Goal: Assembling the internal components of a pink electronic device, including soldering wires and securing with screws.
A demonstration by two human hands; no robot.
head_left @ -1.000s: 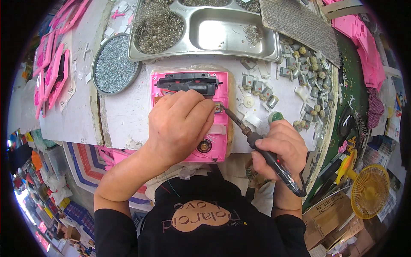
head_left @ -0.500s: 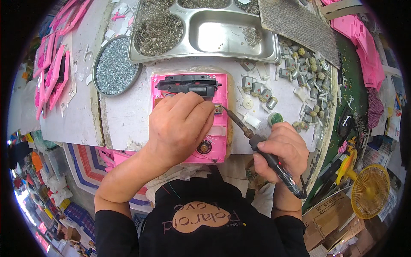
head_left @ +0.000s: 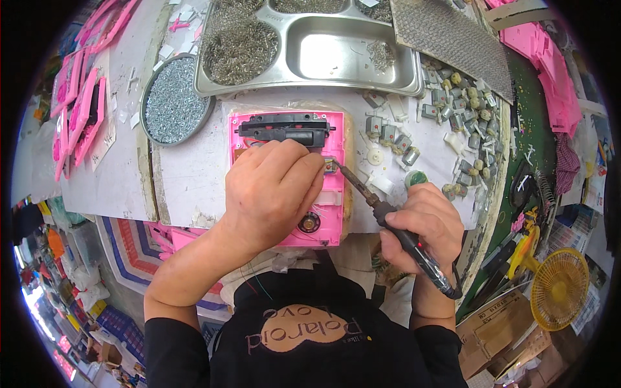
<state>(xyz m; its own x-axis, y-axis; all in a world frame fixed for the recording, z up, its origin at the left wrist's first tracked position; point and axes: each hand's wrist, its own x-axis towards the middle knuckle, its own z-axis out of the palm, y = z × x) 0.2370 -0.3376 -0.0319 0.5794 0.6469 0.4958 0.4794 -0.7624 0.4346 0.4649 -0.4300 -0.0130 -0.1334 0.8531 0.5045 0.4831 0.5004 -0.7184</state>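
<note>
A pink plastic housing (head_left: 333, 223) lies in front of me with a black molded part (head_left: 284, 127) along its far side and a small round speaker (head_left: 309, 222) at its near side. My left hand (head_left: 275, 187) is over the housing, its fingers pinched together; whatever they hold is hidden beneath them. My right hand (head_left: 430, 226) is wrapped round the dark handle of a soldering iron (head_left: 404, 236). The iron's tip reaches a small metal motor (head_left: 329, 165) set in the housing, right beside my left fingertips.
Several loose small motors (head_left: 388, 132) are scattered to the right. A metal compartment tray (head_left: 304, 87) with springs stands at the far side, a round bowl of screws (head_left: 176, 100) at the left. Pink housings (head_left: 81, 123) are stacked far left; a yellow fan (head_left: 559, 289) stands lower right.
My right hand and the soldering iron have shifted very slightly left, the tip staying at the motor. My left hand looks the same.
</note>
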